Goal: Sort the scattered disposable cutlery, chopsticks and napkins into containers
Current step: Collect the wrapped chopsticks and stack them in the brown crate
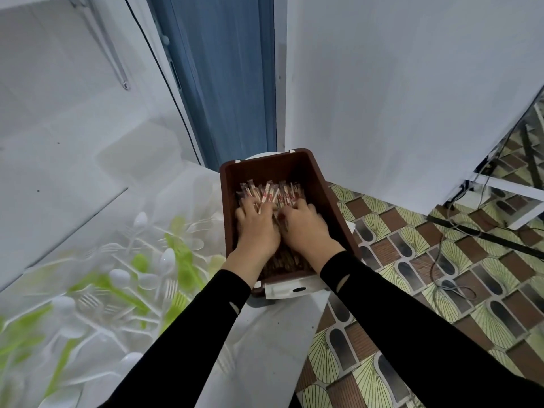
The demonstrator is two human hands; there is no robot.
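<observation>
White table (pixel 265 348): scattered white, green plastic cutlery (pixel 117 275); brown bin (pixel 294 169) at far corner.

Cool, bluish, even light fills the view and shadows are soft; only the inside of the brown rectangular plastic bin (pixel 321 184) is dim. The white and green plastic spoons and forks (pixel 123 278) at lower left smear into blur on the washed-out white desk (pixel 265 343). The wrapped wooden chopsticks (pixel 270 191) look sharper. The blue door panel (pixel 223 83) leans with wide-angle distortion, and the black sleeves (pixel 412 334) show no detail.
</observation>
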